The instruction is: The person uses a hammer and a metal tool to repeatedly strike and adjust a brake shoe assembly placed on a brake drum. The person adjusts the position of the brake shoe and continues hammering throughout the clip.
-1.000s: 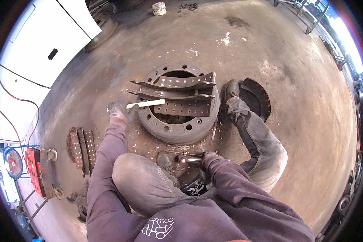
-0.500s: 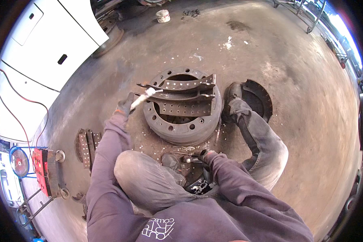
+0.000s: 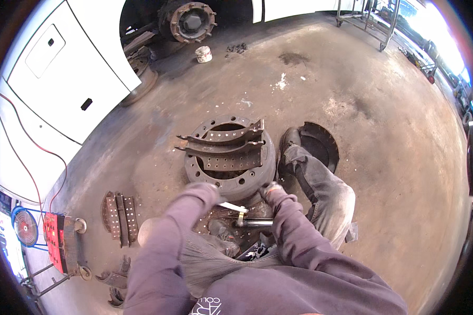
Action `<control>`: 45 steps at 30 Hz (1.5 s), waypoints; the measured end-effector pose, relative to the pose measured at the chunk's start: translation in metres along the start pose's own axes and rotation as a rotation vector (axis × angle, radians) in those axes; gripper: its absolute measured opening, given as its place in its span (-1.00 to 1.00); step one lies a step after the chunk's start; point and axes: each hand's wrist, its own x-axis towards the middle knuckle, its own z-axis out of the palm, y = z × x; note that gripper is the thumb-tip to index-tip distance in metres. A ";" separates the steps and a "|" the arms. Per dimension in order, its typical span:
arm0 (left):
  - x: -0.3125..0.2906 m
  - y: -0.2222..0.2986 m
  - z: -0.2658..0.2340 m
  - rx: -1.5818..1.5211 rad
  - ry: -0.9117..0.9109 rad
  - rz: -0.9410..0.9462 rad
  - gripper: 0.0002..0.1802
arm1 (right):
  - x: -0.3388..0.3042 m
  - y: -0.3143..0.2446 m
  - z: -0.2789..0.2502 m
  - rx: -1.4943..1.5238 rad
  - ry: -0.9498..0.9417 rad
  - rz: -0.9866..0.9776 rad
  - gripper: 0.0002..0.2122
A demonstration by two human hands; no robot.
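A brake drum lies flange up on the floor before me. Across its opening rests a bare brake shoe with rows of rivet holes. My left hand, gloved and blurred, is at the drum's near edge; its fingers are hidden. From under that cuff sticks out a white-handled tool with a yellowish end; whether the hand grips it is unclear. My right hand, gloved, looks curled at the drum's near right edge. Below it lies a silver cylindrical tool, apart from the hand.
Brake shoes lie at the left, near a red box-shaped unit. A curved dark metal plate is beside my right foot. Farther off are a white tub, a wheel hub and a white vehicle panel.
My left hand came down from beside the shoe to the drum's near edge, the white-handled tool now lower. My right hand left the silver tool and moved forward. The view tilted up.
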 end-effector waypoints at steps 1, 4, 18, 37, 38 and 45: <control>0.006 0.042 -0.007 -0.049 0.013 0.110 -0.19 | 0.014 0.035 -0.024 0.033 0.170 0.030 -0.54; 0.014 0.085 0.034 -0.233 -0.075 0.307 -0.21 | -0.076 -0.031 -0.118 0.244 0.214 -0.240 -0.54; 0.058 0.050 0.051 -0.352 0.083 0.337 -0.28 | -0.066 -0.026 -0.125 -0.104 0.047 -0.150 -0.51; 0.134 -0.113 -0.140 0.006 0.294 -0.363 -0.34 | 0.062 -0.053 -0.121 0.176 -0.129 -0.042 -0.40; 0.140 -0.122 -0.140 -0.044 0.292 -0.346 -0.35 | 0.083 -0.048 -0.123 0.224 -0.237 -0.046 -0.42; 0.134 -0.106 -0.149 -0.103 0.368 -0.209 -0.42 | 0.242 0.054 -0.061 1.287 -0.260 0.174 -0.55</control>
